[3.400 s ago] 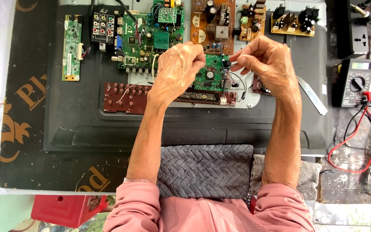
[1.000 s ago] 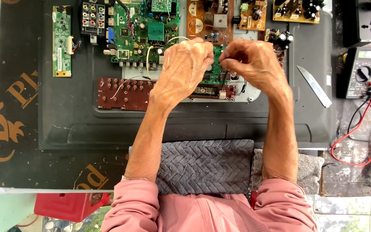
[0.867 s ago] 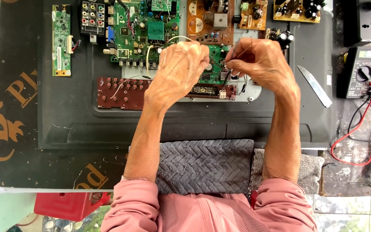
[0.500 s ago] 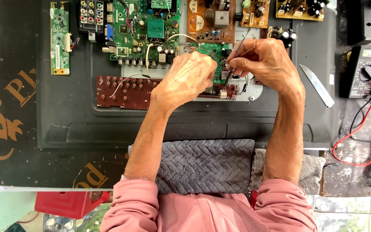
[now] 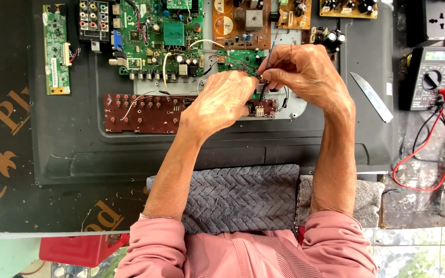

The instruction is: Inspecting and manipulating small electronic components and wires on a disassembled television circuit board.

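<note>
My left hand (image 5: 221, 101) lies curled over a small green circuit board (image 5: 235, 58) and the right end of a long red-brown board (image 5: 145, 112), fingers pinching something small that I cannot make out. My right hand (image 5: 302, 72) is closed on thin wires (image 5: 269, 54) just above the small board, fingertips nearly touching those of the left hand. Both boards rest on the open back of a black flat-screen television (image 5: 130, 149). A white connector (image 5: 259, 110) shows below the hands.
A large green main board (image 5: 158, 36), an orange-brown power board (image 5: 243, 23) and a narrow green board (image 5: 56, 49) lie on the panel. A knife blade (image 5: 371, 96) lies right of my hand. A multimeter (image 5: 428, 77) with red leads sits far right. A grey towel (image 5: 243, 198) covers my lap.
Both hands have drifted slightly up and right over the small green board. The right hand has lifted the thin wires a little; the left hand stays curled over the boards.
</note>
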